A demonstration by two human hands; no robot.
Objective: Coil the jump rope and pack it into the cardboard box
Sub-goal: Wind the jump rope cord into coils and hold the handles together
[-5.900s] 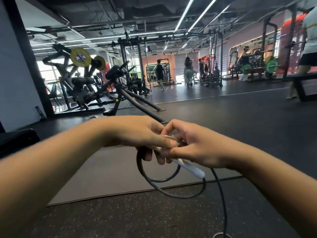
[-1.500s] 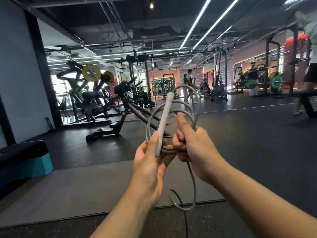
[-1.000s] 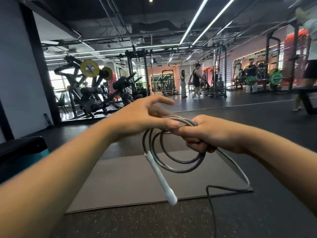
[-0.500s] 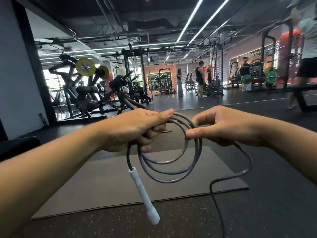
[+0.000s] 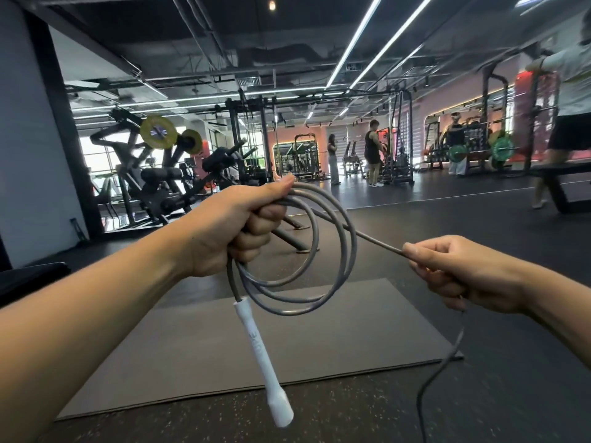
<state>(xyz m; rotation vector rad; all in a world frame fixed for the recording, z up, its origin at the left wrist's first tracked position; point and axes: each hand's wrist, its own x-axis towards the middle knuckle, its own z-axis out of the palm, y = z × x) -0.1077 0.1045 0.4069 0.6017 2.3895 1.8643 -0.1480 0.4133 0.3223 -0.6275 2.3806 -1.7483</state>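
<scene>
The grey jump rope (image 5: pixel 343 251) hangs in several loops from my left hand (image 5: pixel 233 228), which is closed around the top of the coil. One white handle (image 5: pixel 263 362) dangles below that hand, pointing down and to the right. My right hand (image 5: pixel 454 271) sits to the right of the coil, pinching the free length of rope and holding it taut away from the loops. Below my right hand the rest of the rope drops toward the floor and out of the frame. No cardboard box is visible.
A grey exercise mat (image 5: pixel 256 343) lies on the dark rubber floor below my hands. Weight machines (image 5: pixel 160 174) stand at the left and back. Two people (image 5: pixel 371 155) stand far back; another person (image 5: pixel 566 107) is by a bench at the right edge.
My right hand has slid away from the coil to the right, pulling a straight length of rope taut. My left hand has closed tighter on the loops and lifted them slightly.
</scene>
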